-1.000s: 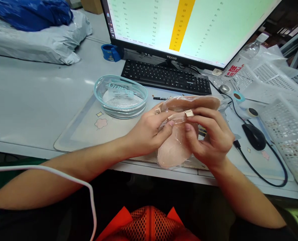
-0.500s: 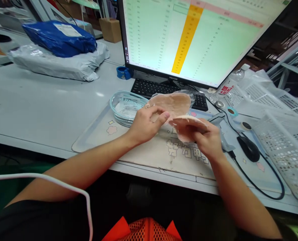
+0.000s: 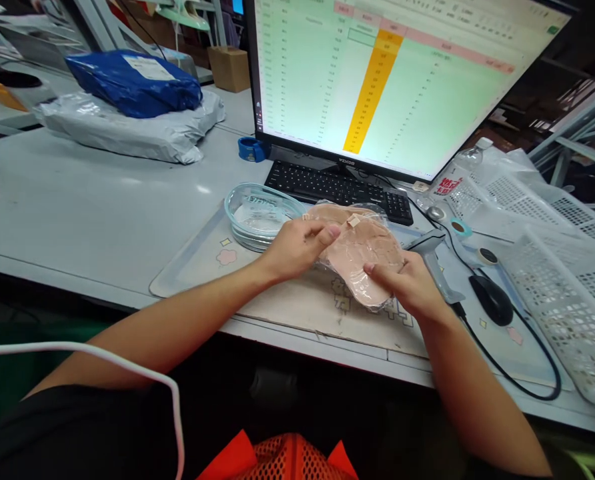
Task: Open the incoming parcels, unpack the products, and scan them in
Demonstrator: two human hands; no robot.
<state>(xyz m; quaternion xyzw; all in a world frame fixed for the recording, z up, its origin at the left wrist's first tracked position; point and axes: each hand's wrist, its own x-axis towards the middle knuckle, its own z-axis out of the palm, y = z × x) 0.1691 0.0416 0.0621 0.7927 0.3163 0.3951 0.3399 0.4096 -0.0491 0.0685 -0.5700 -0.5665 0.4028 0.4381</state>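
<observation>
Nearest to the body, a bright orange mesh garment (image 3: 292,460) is showing at the bottom edge. Above the front of a pale printed desk mat (image 3: 282,307), the right hand (image 3: 411,283) is pinching a flat, rounded, pinkish-beige piece in clear crinkled film (image 3: 367,257). Its thumb is lying on top and its fingers are going underneath, probably so that the broad face is turning up to the eyes. The left hand (image 3: 300,247) is closing thumb against curled fingers at the left edge of a second, similar beige piece (image 3: 327,212), which is lying partly behind the first one; whether these fingers are pinching film only, I cannot tell. On the right, a grey handheld scanner (image 3: 436,267) and a black mouse (image 3: 491,300) are sitting beside the right hand, perhaps for easy reach. Just beyond the left hand, clear oval containers with light-blue rims (image 3: 237,227) are standing stacked, seemingly to save space. Farther back, a black keyboard (image 3: 322,187) is lying before a large lit monitor (image 3: 317,93).
</observation>
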